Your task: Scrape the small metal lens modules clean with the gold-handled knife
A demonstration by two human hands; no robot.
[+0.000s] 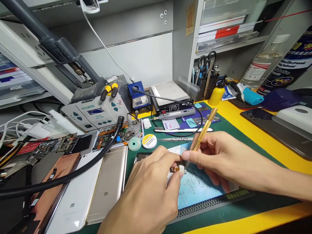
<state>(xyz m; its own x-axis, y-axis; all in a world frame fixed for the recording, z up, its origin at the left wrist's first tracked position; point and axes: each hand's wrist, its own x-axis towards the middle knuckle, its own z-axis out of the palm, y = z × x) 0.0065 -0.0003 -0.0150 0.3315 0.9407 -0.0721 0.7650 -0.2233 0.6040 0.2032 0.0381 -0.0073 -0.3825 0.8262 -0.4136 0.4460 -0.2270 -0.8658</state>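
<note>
My left hand (151, 185) is closed, pinching a small part with a copper-coloured flex cable (174, 169) between thumb and fingers. My right hand (216, 159) grips a slim gold-handled craft knife (206, 128), held tilted like a pen. Its thin blade points down beside the small part; whether it touches cannot be made out. Both hands are over a blue sheet (201, 188) speckled with pale crumbs. Behind my left hand a dark phone (141, 157) shows only partly. Steel tweezers (174, 139) lie just beyond the hands.
Left are several phones, including a gold one (107, 191), crossed by a thick black hose (97, 164). Two round tins, one yellow and white (149, 141), stand behind. Further back are a toothbrush (182, 130), a hot-air station (97, 112), a hot plate (170, 96) and a yellow bottle (216, 93).
</note>
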